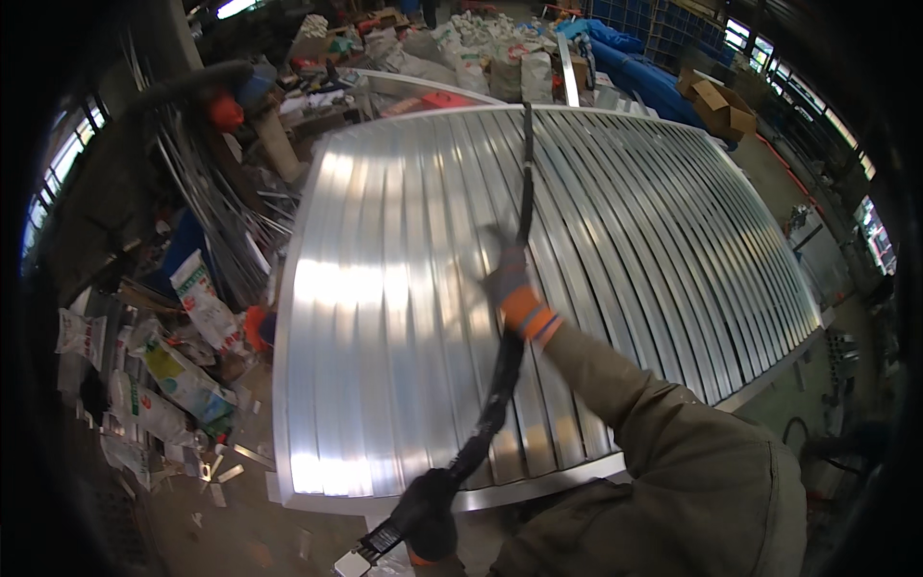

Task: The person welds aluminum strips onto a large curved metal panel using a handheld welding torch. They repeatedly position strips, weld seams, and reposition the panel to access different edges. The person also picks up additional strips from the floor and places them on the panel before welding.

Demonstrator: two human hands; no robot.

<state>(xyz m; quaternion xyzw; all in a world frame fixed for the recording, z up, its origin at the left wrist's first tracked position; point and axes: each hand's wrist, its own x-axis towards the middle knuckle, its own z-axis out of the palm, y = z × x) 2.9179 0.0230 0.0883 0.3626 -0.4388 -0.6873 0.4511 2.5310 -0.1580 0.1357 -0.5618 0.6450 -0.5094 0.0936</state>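
A long, black-wrapped cable [496, 399] runs from the lower left up across a wide panel of shiny metal slats [356, 337]. My left hand [426, 514], in a dark glove, is closed around the cable near the panel's front edge. Just below that hand, the cable's end carries a pale square piece [352, 564]. Reaching over the middle of the panel, my right hand [511, 287] wears a dark glove with an orange cuff. It overlaps the cable, and its fingers are smeared by motion, so whether it grips cannot be told.
Printed sacks [207, 303] and scraps litter the floor on the left, beside a bundle of thin metal strips [207, 183]. Bags and debris [481, 53] pile up behind the panel. An open cardboard box [721, 104] and blue sheeting [644, 72] lie at the far right.
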